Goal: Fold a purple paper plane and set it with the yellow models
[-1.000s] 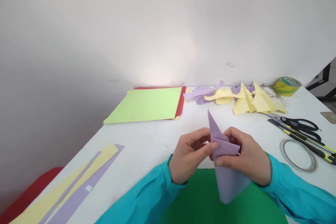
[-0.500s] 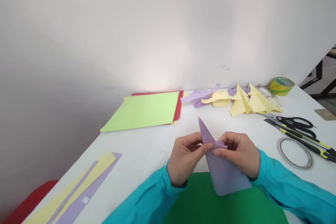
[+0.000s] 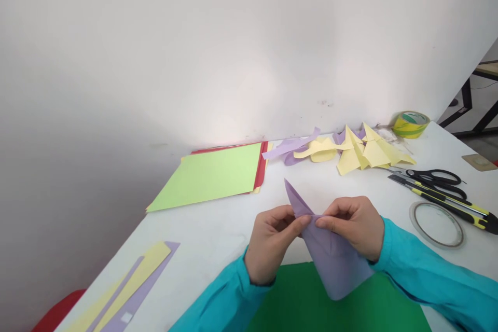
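A folded piece of purple paper (image 3: pixel 338 262) is held up between both hands, its narrow pointed end tipping up and to the left. My left hand (image 3: pixel 272 241) pinches it just below the point, thumb in front. On the other side of the same fold, my right hand (image 3: pixel 354 225) pinches with thumb and fingers. The fingertips behind the paper are hidden. The wide lower part hangs over a green sheet (image 3: pixel 303 306) on the table.
Light green paper (image 3: pixel 210 174) tops a stack at the back. Folded yellow paper pieces (image 3: pixel 379 153) stand near the wall, beside yellow tape (image 3: pixel 411 124). Scissors (image 3: pixel 438 179), a utility knife (image 3: pixel 451 205) and a tape roll (image 3: pixel 438 224) lie right. Paper strips (image 3: pixel 136 290) lie left.
The small flap that stuck out at the fold between my hands now lies flatter. The paper's tip leans further left. The camera view has shifted slightly.
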`<action>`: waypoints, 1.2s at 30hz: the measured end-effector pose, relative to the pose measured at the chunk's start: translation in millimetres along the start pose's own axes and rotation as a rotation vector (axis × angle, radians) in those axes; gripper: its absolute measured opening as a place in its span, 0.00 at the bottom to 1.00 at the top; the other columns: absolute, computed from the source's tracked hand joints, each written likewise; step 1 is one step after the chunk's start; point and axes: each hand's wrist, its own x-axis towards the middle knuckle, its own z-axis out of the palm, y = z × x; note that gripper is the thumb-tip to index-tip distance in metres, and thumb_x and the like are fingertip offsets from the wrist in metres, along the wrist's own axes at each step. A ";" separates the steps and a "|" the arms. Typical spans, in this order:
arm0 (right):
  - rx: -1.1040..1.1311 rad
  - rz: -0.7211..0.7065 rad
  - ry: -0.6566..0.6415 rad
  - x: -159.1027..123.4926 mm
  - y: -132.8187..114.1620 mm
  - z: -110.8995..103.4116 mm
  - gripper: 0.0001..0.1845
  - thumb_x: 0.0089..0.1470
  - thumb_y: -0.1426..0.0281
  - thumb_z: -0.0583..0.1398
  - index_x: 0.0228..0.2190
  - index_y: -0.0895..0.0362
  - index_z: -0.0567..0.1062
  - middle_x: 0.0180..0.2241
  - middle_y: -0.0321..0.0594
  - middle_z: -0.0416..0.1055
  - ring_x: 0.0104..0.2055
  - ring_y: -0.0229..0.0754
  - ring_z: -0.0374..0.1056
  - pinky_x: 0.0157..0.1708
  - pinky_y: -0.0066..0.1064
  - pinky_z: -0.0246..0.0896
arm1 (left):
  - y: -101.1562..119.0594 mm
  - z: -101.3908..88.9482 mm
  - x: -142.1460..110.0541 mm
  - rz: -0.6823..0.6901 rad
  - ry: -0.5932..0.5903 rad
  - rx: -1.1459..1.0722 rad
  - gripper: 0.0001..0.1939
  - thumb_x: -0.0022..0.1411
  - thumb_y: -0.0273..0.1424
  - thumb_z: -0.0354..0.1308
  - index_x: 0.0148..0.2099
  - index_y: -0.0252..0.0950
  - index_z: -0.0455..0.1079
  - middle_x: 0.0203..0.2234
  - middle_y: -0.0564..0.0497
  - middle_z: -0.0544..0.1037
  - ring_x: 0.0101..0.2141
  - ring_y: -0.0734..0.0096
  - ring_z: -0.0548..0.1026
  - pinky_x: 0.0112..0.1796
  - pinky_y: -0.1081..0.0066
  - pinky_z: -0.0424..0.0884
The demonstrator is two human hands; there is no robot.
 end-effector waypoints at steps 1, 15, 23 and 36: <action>-0.003 0.005 -0.004 0.5 -0.2 -0.5 0.12 0.37 0.62 0.64 0.19 0.59 0.73 0.18 0.35 0.70 0.21 0.33 0.62 0.21 0.25 0.57 | 0.7 0.3 -0.2 -0.008 0.009 -0.003 0.10 0.50 0.33 0.62 0.33 0.32 0.75 0.22 0.49 0.76 0.25 0.69 0.71 0.28 0.70 0.69; -0.028 0.096 -0.149 3.5 7.5 -1.6 0.15 0.35 0.59 0.66 0.18 0.59 0.74 0.16 0.34 0.68 0.20 0.32 0.58 0.19 0.24 0.52 | 15.7 -0.9 4.9 0.054 0.269 -0.122 0.10 0.48 0.34 0.63 0.23 0.31 0.73 0.19 0.51 0.73 0.20 0.76 0.68 0.19 0.75 0.68; -0.066 0.085 -0.214 4.3 11.6 -3.3 0.18 0.39 0.56 0.63 0.20 0.60 0.74 0.17 0.35 0.68 0.20 0.32 0.58 0.20 0.25 0.54 | 19.2 -3.9 5.8 0.022 0.267 -0.186 0.10 0.46 0.34 0.63 0.26 0.31 0.73 0.22 0.49 0.74 0.21 0.74 0.68 0.18 0.74 0.68; -0.081 0.071 -0.228 6.8 15.6 -2.7 0.17 0.40 0.56 0.62 0.21 0.59 0.74 0.18 0.35 0.68 0.20 0.33 0.59 0.19 0.25 0.53 | 21.4 -8.7 8.7 0.006 0.300 -0.192 0.16 0.49 0.40 0.60 0.23 0.30 0.72 0.20 0.47 0.74 0.22 0.71 0.70 0.19 0.74 0.68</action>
